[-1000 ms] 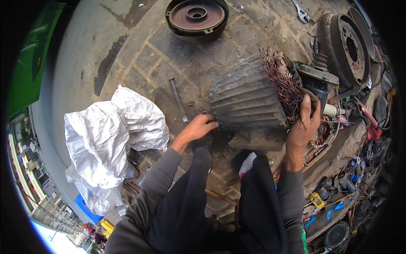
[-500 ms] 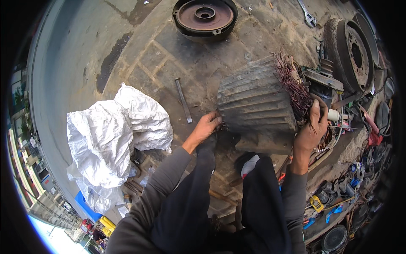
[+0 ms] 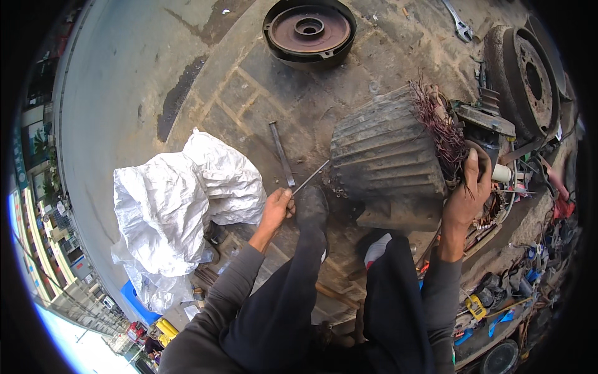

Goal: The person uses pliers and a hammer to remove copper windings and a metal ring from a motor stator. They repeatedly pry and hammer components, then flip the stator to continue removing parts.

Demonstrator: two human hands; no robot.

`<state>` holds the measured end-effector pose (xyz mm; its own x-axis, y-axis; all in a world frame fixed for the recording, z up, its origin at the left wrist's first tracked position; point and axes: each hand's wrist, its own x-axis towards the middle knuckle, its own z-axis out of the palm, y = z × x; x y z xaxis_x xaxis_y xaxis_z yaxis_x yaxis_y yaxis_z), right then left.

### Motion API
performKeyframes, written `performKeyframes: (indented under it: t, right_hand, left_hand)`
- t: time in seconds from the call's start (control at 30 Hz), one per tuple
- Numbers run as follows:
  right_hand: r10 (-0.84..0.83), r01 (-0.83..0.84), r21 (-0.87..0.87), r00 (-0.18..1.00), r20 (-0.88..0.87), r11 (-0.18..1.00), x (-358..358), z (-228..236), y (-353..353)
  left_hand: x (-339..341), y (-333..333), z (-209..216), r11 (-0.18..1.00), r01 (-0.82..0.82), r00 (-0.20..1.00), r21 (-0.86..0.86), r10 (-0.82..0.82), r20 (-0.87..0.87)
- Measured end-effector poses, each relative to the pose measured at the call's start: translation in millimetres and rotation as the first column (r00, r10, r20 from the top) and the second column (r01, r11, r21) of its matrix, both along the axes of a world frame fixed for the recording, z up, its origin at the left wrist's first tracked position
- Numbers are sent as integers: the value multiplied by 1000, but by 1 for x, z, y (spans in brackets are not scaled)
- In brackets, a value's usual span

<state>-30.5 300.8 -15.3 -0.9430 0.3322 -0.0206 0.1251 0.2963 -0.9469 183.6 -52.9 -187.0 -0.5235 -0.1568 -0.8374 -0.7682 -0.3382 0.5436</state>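
A grey, ribbed electric motor housing [image 3: 386, 146] lies on its side on the paving in front of my feet. Dark reddish winding wires [image 3: 433, 118] spill out of its right end. My right hand [image 3: 466, 199] is closed on the rim at that end, thumb up, with some fingers hidden behind it. My left hand [image 3: 274, 210] pinches a thin metal rod [image 3: 311, 177], which slants up and right so that its tip comes close to the housing's left end. Just beyond that hand a flat steel chisel [image 3: 281, 153] lies on the ground.
A crumpled white sack [image 3: 168, 206] lies at the left. Far ahead sits a round motor end cover [image 3: 309, 37], with an adjustable wrench [image 3: 460, 23] farther right. Rusty wheel drums [image 3: 529, 81] stand at the right, above a cluttered strip of scrap and a yellow tool [image 3: 476, 306].
My left hand has drawn back from the housing's left end toward me, and the thin rod now shows in it. My right hand stays on the rim. The whole view has shifted slightly.
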Motion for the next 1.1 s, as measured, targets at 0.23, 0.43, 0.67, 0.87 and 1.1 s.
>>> performKeyframes:
  t: [0.23,0.43,0.67,0.87,1.1]
  right_hand:
    - [30,-29,26,999,-39,999,13,4,-10]
    - [37,-37,-9,998,-45,999,17,7,-18]
    - [61,-62,-14,995,-78,998,23,11,-24]
    - [51,-53,-50,998,-30,997,24,18,-30]
    - [-19,10,-90,994,-103,996,41,4,-4]
  left_hand:
    - [-40,-22,-25,965,-260,943,-37,246,-225]
    - [-60,-17,-43,944,-270,959,-193,244,-147]
    - [-65,-3,9,635,228,971,-738,-204,124]
    - [-154,56,91,867,-30,747,-498,-312,-587]
    - [-227,131,113,860,78,545,-504,-460,-701]
